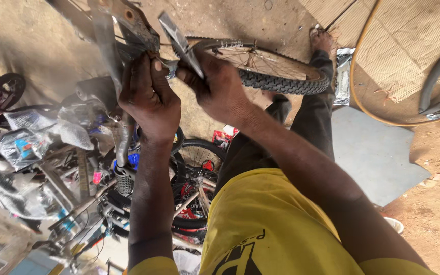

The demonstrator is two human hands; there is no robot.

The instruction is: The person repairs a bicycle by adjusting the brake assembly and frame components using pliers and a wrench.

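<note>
— yellow shirt (276,219) nearest. left hand (150,99)?
— clamped round the grey bike frame (109,46), steadying it.
— right hand (219,86)?
— fingers closed on a flat metal tool (182,43) at the frame, above the wheel (268,69).

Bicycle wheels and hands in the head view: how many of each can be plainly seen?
Hands: 2, left hand and right hand, both gripping a metal bicycle part.
Bicycle wheels: 3, one knobby wheel, one spoked wheel, one small black wheel.
Total: 5
</note>
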